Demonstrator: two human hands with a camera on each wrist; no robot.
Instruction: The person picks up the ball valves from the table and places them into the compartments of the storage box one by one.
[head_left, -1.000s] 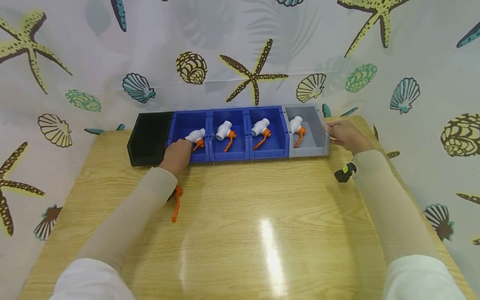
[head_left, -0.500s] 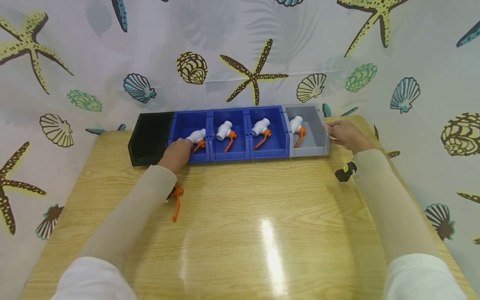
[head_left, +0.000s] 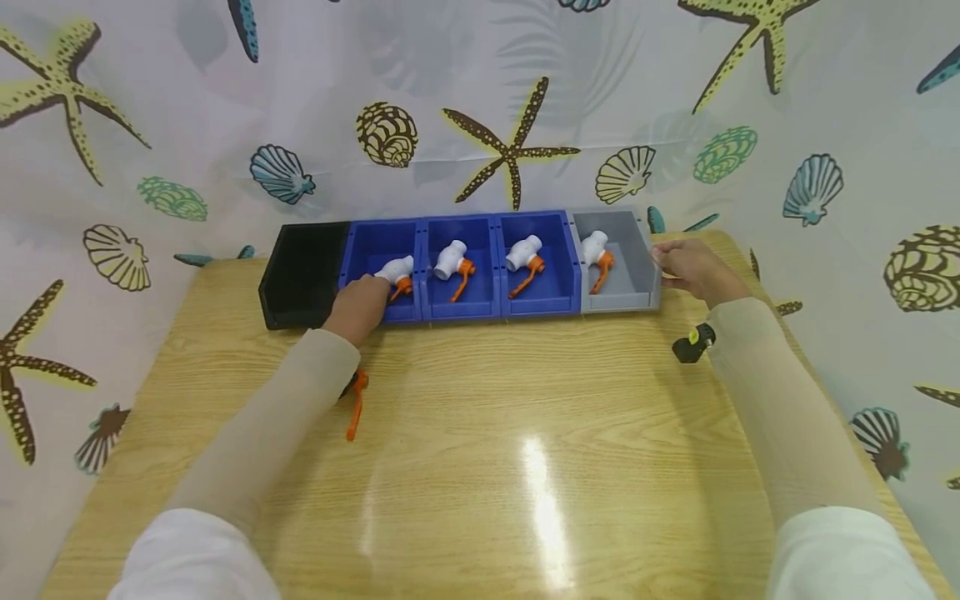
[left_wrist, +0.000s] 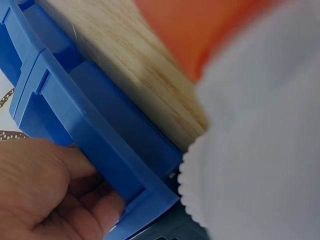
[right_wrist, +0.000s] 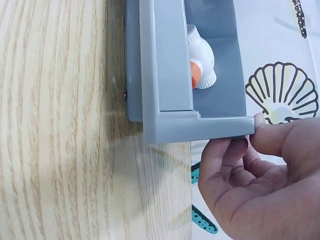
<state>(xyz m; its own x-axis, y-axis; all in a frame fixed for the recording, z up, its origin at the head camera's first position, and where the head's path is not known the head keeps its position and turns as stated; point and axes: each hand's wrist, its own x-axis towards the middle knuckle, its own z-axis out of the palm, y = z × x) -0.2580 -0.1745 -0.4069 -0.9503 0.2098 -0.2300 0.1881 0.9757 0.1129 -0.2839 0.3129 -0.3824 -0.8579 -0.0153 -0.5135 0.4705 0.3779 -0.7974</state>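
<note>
In the head view my left hand (head_left: 358, 307) is at the left blue bin (head_left: 375, 240); the left wrist view shows its thumb and curled fingers gripping that bin's wall. My right hand (head_left: 693, 265) pinches the outer side wall of the grey bin (right_wrist: 175, 126) between thumb and fingers. White ball valves with orange lever handles lie one in each blue bin and one in the grey bin, the valve (head_left: 394, 272) in the left blue bin being partly behind my hand. Below my left wrist shows an orange lever handle (head_left: 356, 417); a white valve body (left_wrist: 270, 125) looms close in the left wrist view.
A black bin (head_left: 303, 275) joins the left end of the row, with two more blue bins, the middle one (head_left: 462, 310) and the right one (head_left: 542, 307), before the grey bin. Behind the wooden table (head_left: 465, 467) hangs a white sheet (head_left: 420, 50) printed with starfish and shells.
</note>
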